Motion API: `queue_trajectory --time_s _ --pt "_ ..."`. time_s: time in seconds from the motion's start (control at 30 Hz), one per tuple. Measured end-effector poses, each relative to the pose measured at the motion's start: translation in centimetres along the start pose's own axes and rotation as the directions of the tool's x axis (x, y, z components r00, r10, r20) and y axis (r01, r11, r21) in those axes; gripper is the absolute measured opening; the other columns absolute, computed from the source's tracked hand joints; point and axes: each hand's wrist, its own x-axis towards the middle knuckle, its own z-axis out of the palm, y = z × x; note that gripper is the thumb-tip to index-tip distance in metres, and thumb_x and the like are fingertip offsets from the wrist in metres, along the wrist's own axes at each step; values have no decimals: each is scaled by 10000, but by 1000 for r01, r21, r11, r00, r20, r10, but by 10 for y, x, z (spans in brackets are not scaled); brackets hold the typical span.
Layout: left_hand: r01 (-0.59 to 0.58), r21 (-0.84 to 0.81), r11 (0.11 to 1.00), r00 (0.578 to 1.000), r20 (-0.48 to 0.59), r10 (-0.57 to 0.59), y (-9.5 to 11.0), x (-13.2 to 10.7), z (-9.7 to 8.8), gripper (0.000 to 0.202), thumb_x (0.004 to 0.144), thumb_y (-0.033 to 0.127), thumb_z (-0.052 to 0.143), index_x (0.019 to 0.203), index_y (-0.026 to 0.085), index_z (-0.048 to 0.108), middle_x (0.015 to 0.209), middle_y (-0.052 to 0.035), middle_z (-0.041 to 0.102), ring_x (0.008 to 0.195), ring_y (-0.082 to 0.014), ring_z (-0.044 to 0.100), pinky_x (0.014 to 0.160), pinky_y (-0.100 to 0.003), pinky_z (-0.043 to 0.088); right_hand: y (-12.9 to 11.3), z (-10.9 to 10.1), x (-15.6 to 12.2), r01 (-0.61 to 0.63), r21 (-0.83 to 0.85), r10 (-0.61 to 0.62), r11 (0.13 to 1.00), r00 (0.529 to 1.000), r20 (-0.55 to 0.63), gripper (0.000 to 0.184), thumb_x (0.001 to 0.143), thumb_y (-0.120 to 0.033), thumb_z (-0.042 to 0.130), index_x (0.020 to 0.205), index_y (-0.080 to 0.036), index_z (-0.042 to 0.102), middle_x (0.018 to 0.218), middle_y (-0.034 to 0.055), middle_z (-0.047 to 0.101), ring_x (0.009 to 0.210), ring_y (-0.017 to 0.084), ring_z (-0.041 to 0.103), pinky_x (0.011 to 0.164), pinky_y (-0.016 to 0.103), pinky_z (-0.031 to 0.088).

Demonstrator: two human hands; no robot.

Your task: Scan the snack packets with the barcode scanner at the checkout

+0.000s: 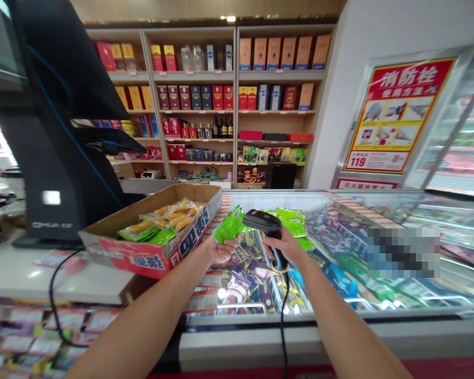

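Forearms (122, 337) reach over a glass-topped chest freezer (379, 337).

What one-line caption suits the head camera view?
Left hand holds a green snack packet beside the corded barcode scanner in the right hand, above a shop's glass-topped freezer.

A red-and-yellow poster (397, 113) read 消防栓 and 使用方法 across its top, with 119 in large figures at its lower left. Large characters on the carton (154, 257) and lettering on the black till stand (51, 225) were too distorted to read.
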Motion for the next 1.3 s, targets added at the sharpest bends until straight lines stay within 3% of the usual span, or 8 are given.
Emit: queue_trajectory --time_s 0.4,0.5,0.6,0.73,0.9,1.13,1.23,1.3 --pt "8 51 999 1000 -14 -7 0 1 -1 90 823 103 456 775 135 524 509 88 217 335 -6 112 301 -67 123 -3 1 0 25 -50 -25 998 1000 8 241 735 -337 672 594 -159 591 437 -13 557 367 111 495 423 230 407" --pt "-35 164 986 994 -99 52 -3 6 3 91 822 138 470 735 147 495 503 79 243 340 -14 135 307 -89 122 -5 1 1 2 28 2 1000 987 -163 219 698 -346 697 635 -156 608 453 -15 568 358 116 497 396 236 415" --pt "-60 374 926 937 -298 181 -7 15 15 163 847 201 454 689 165 435 493 67 291 344 -25 180 324 -115 116 -4 -5 5 56 166 22 985 901 -434 234 651 -349 726 736 -156 622 486 -26 586 349 116 496 361 238 415" --pt "17 769 638 773 -415 480 -5 36 40 200 880 235 409 684 194 398 477 67 295 366 -61 241 369 -161 145 -1 -18 11 197 273 46 942 727 -685 267 596 -355 746 701 -172 582 464 -41 563 341 121 506 327 231 396" --pt "132 986 106 627 -166 761 15 70 67 224 830 132 474 619 189 424 533 41 337 512 -93 377 488 -217 240 0 -21 14 280 273 28 920 650 -760 255 590 -347 739 663 -186 554 452 -47 551 350 132 522 329 238 395" --pt "151 954 -258 626 109 772 24 102 73 123 798 88 493 720 169 543 666 0 438 769 -158 524 660 -253 349 5 -15 12 262 222 -30 939 706 -708 234 654 -358 710 664 -180 559 466 -43 550 345 120 503 345 236 396" --pt "192 907 -375 611 189 769 21 98 73 134 771 50 502 772 156 585 777 -55 522 839 -197 559 735 -277 402 5 -13 12 252 203 -49 946 731 -680 241 672 -369 700 672 -174 558 469 -45 543 350 111 501 358 228 403" --pt "233 859 -457 645 215 733 18 86 77 145 791 69 486 796 147 608 850 -88 564 862 -216 580 781 -302 418 5 -12 11 243 205 -44 948 740 -671 241 666 -366 707 703 -169 574 481 -44 550 354 109 502 358 227 404"
